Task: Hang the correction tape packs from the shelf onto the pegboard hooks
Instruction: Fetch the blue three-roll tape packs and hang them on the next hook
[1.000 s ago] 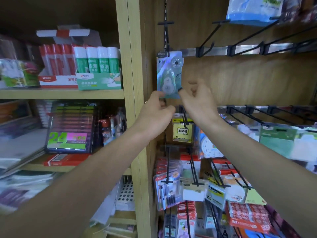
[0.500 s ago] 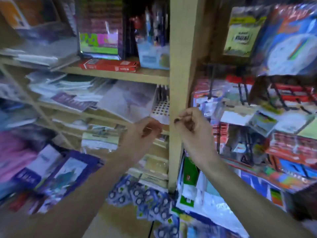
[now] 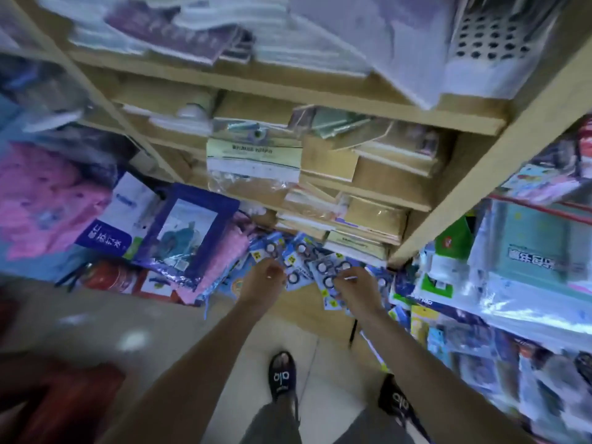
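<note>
Where the wooden shelf unit (image 3: 448,193) meets the floor (image 3: 243,363), a loose heap of correction tape packs (image 3: 307,264) is seen, blue-backed cards with dark round tape wheels, fanned out on the lowest shelf. To the far left, pink packaging (image 3: 41,200) and a purple-framed pack (image 3: 189,232) are leaned against the unit, with a red cylinder (image 3: 112,277) lying below them.

The left hand (image 3: 264,282) is lowered onto the left edge of the heap; its fingers are curled downward over the packs, but because of motion blur it cannot be told whether one is actually gripped. Packs are spread just above and to the right of its knuckles.

Between the two hands, several packs lie overlapped, faces up.

The right hand (image 3: 357,288) is placed at the right side of the heap, and the lower edge of a pack is pinched between its thumb and fingertips; the card is angled upward to the left from the pinch. More packs are partly covered beneath this hand.

Above the heap, stacks of brown paper-wrapped bundles (image 3: 368,216) are stored on the shelves. To the right, hanging goods in clear bags (image 3: 528,267) are displayed. Below, two dark shoes (image 3: 283,374) are visible on the floor tiles.
</note>
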### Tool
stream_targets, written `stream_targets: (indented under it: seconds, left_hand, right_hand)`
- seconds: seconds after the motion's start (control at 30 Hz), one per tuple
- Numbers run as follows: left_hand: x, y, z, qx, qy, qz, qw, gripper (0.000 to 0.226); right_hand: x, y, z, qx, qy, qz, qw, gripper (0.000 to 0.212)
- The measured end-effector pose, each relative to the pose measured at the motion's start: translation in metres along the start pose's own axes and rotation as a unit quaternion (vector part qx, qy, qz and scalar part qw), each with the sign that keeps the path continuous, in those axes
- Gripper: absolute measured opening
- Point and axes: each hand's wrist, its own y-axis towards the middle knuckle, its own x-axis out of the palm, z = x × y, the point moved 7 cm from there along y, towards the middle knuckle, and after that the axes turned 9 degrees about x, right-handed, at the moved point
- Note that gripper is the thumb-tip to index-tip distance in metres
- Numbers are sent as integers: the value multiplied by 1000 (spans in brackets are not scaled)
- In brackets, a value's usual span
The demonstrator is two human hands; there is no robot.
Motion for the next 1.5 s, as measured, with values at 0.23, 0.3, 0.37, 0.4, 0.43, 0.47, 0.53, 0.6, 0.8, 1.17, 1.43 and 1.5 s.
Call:
stream_targets:
  seconds: [0.23,0.3,0.37,0.4,0.43,0.47,0.53,0.6,0.8,1.17,1.43,1.5]
  left_hand:
    - [-8,65,-148,-148,-17,4,989,39]
    - [0,97,-187,-166,1,-17,986,70]
    - [10,131,-220,-172,-2,-24,985,98]
    - [14,144,-226,-176,-18,-19,984,104]
    - [18,154,-230,-188,-37,-19,981,106]
    - [21,163,-232,-191,-50,-21,980,107]
    - [32,183,-238,-191,-61,-36,979,103]
    - [44,200,-252,-195,-71,-43,977,98]
    - [73,234,-292,-202,-125,-16,971,81]
    - [117,243,-309,-252,-311,-13,916,49]
    - [115,231,-310,-261,-390,-13,883,88]
    - [111,226,-307,-262,-404,-18,877,90]
  right_hand:
    - [111,99,59,139,70,-6,988,38]
    - [133,125,66,171,95,-13,981,45]
    - [154,152,72,204,122,-23,971,42]
    - [164,165,75,218,142,-28,965,39]
    - [173,178,78,230,164,-33,959,39]
    - [182,189,81,243,181,-37,952,42]
    - [198,212,86,267,211,-39,939,52]
    - [212,234,93,291,242,-41,925,63]
    - [238,283,110,303,303,-70,901,72]
    - [252,318,105,285,504,-80,811,50]
    - [250,308,117,285,517,-117,799,42]
    - [255,298,114,286,543,-125,780,37]
